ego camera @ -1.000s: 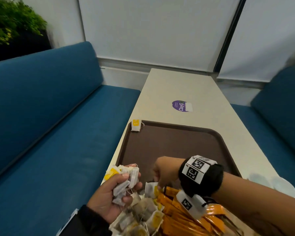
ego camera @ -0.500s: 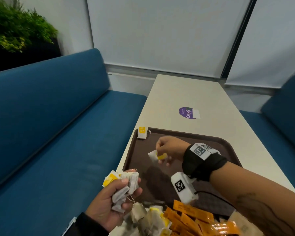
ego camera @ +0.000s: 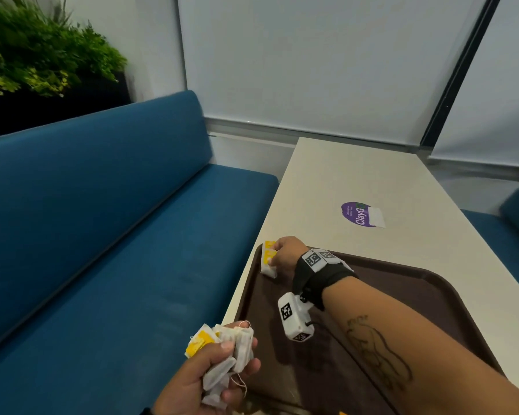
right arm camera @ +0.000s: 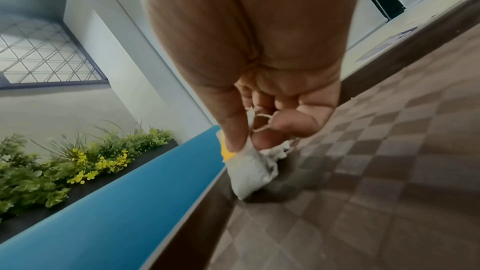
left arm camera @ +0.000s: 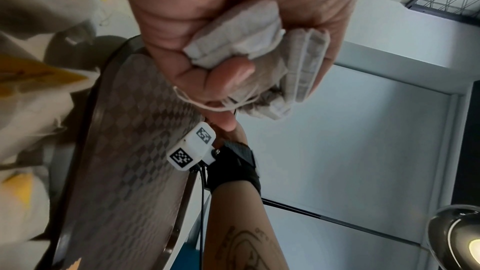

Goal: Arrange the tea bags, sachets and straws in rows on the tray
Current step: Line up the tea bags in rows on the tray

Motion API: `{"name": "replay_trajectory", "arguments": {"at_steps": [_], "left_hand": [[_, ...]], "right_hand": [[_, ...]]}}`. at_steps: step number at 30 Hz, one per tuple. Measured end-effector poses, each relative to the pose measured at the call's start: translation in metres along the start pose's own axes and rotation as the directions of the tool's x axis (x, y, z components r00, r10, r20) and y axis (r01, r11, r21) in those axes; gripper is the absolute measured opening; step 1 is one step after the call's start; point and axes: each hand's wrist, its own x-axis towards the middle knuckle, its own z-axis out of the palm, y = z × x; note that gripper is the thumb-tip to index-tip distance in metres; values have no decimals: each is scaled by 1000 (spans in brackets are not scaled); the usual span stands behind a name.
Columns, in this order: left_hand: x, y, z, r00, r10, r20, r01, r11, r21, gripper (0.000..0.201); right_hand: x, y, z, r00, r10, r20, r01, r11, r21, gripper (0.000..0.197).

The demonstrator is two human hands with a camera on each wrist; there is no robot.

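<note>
A brown tray (ego camera: 417,295) lies on the pale table. At its far left corner my right hand (ego camera: 277,259) pinches a white tea bag (ego camera: 267,266) with a yellow tag and sets it down on the tray floor, just in front of another tea bag (ego camera: 268,244) on the rim. In the right wrist view the thumb and forefinger pinch that tea bag (right arm camera: 249,171) against the tray (right arm camera: 389,171). My left hand (ego camera: 210,372) hovers at the tray's near left edge and grips a bunch of tea bags (ego camera: 222,351), also seen as a bunch of tea bags (left arm camera: 249,48).
A blue bench (ego camera: 102,250) runs along the left of the table (ego camera: 357,181). A purple sticker (ego camera: 361,214) lies on the table beyond the tray. Loose tea bags and yellow sachets (left arm camera: 23,81) lie by the tray's near edge.
My right hand picked one tea bag from the near pile and carried it to the tray's far left corner. The left hand kept its bunch. The head view swung up and left.
</note>
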Motion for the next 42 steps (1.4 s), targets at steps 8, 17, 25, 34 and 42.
{"name": "replay_trajectory", "arguments": {"at_steps": [8, 17, 25, 34, 42], "left_hand": [[6, -1, -9, 1000, -2, -12, 2, 1000, -15, 91], [2, -3, 3, 998, 22, -53, -22, 1000, 8, 65], [-6, -19, 28, 984, -32, -173, 54, 991, 121, 36], [-21, -37, 49, 973, -118, -199, 148, 979, 142, 25], [-31, -43, 45, 979, -96, -178, 121, 983, 135, 26]], "right_hand": [[19, 1, 6, 994, 44, -101, -61, 983, -173, 35], [-17, 1, -19, 982, -32, -188, 45, 997, 61, 45], [-159, -33, -42, 870, -333, 363, 296, 943, 155, 2], [-212, -17, -23, 867, -379, 322, 414, 909, -44, 12], [-230, -8, -23, 914, -328, 238, 238, 910, 340, 12]]}}
